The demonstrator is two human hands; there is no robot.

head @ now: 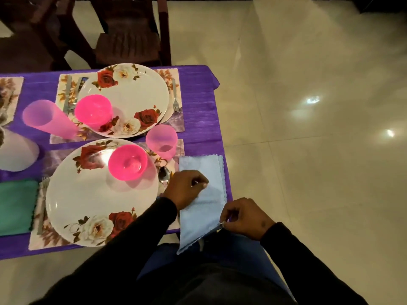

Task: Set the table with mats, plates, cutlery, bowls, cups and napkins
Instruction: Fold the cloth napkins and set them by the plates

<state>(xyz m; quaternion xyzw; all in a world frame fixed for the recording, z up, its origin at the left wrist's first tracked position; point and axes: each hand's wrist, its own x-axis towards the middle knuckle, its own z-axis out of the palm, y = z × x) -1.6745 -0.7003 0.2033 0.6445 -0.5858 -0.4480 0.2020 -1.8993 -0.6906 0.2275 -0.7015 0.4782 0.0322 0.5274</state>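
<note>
Table, purple cloth (198,102) left of frame | floral mats (66,89) centre-left | blue napkin (202,208) lower-centre edge | green napkin (15,205) far left

Single head-worn view, wide-angle, looking steeply down and forward from above the near right corner of the table (198,84). The table fills the left half at close range; tiled floor (308,128) fills the right, and a chair (130,40) stands beyond the far edge.

Bowl (128,162) on near plate (97,194), napkin (201,194) right of it.
</note>
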